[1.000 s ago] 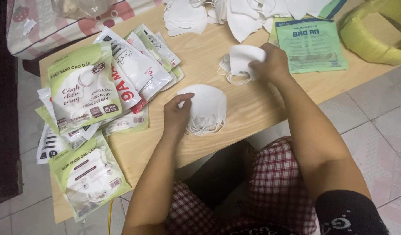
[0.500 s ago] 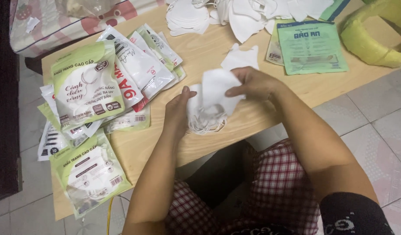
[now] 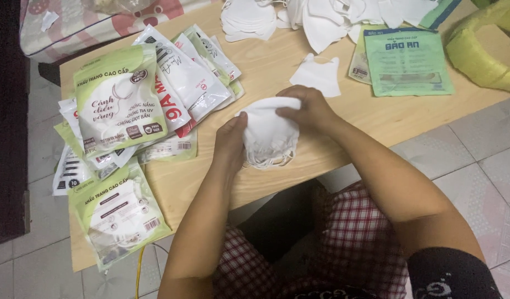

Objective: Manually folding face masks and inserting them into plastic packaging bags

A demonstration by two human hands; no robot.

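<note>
A small stack of white face masks (image 3: 268,135) lies near the front edge of the wooden table (image 3: 376,119), with their ear loops hanging toward me. My left hand (image 3: 230,141) presses against the stack's left side. My right hand (image 3: 307,108) grips the top mask from the right and holds it down on the stack. One more loose white mask (image 3: 317,76) lies flat just behind my right hand.
Green and white mask packets (image 3: 119,102) are heaped on the table's left, another (image 3: 119,213) at the front left corner. A green packet (image 3: 407,61) lies at the right, loose white masks (image 3: 304,16) at the back, a yellow-green bag (image 3: 482,47) far right. Tiled floor surrounds.
My right hand picked a mask from the table behind, carried it toward me and laid it on the stack. My left hand stayed at the stack's left side.
</note>
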